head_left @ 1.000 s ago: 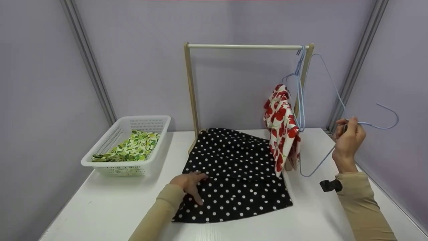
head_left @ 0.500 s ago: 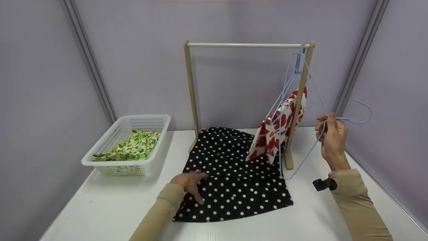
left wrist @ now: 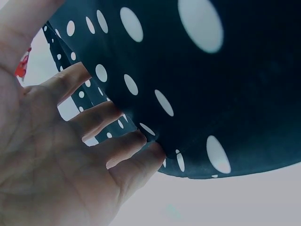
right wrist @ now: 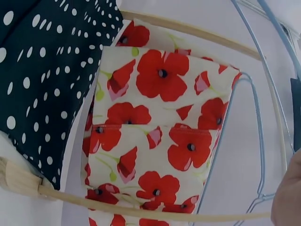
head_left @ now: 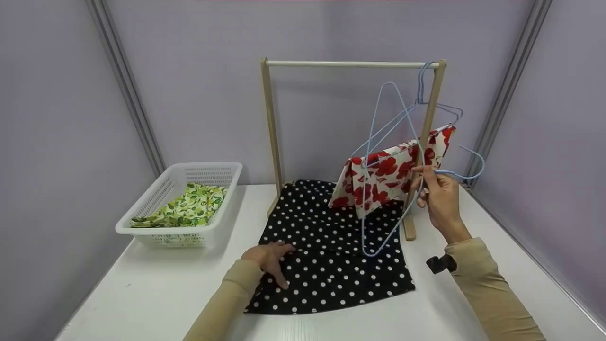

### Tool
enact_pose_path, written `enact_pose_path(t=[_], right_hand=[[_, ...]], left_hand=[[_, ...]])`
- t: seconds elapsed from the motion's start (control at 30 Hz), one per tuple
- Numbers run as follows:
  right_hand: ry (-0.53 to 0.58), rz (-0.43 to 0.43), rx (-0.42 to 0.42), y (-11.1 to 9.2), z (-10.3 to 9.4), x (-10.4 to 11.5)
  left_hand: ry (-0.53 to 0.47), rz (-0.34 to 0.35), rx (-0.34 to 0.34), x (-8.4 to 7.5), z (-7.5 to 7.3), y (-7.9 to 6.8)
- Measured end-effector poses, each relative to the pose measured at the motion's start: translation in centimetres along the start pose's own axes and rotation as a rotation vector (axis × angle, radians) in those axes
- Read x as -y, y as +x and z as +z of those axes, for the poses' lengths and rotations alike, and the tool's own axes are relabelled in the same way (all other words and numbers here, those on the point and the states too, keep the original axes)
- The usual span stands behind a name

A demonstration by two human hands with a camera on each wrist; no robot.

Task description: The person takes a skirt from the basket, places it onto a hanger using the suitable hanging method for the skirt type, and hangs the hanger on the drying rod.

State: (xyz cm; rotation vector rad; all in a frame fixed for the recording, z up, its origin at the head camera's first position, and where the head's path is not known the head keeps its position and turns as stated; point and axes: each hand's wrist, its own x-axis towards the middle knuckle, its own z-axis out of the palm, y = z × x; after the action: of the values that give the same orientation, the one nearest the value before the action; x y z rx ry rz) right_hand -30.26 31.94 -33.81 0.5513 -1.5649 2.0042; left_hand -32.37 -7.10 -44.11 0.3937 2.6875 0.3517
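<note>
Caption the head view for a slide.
Right hand holding a light-blue hanger in front of a clothes rack, left hand on black polka-dot cloth.

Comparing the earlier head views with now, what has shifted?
The right hand, already pinching the blue hanger, has moved it leftward, so its loop now hangs over the black polka-dot cloth. The red-flowered cloth on the rack has swung from nearly edge-on to broadside. Nothing was newly gripped or released. The left hand on the polka-dot cloth and the white basket stayed put.
</note>
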Motion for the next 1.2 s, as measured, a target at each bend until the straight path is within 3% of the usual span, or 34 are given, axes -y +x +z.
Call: enact_pose_path(t=[0.23,0.47,0.63,0.93,1.07,1.2], right_hand=[[-0.120,0.023,0.105,-0.2,1.9,-0.6],[-0.188,0.065,0.126,-0.8,3.7,-0.9],[-0.301,0.046,0.166,-1.1,5.0,-0.7],[-0.442,0.016,0.139,-2.7,7.0,1.4],[-0.472,0.051,0.116,-3.2,7.1,1.4],[-0.504,0.057,0.144,-3.5,7.5,1.0]], left_hand=[[-0.012,-0.008,-0.001,-0.1,0.1,-0.1],[-0.032,-0.006,-0.006,-0.1,0.1,0.0],[-0.033,-0.013,-0.001,-0.1,0.1,0.1],[-0.014,-0.006,0.007,-0.2,-0.1,0.1],[0.000,0.003,0.014,-0.3,0.0,0.2],[0.001,0.003,0.016,0.0,0.0,0.1]])
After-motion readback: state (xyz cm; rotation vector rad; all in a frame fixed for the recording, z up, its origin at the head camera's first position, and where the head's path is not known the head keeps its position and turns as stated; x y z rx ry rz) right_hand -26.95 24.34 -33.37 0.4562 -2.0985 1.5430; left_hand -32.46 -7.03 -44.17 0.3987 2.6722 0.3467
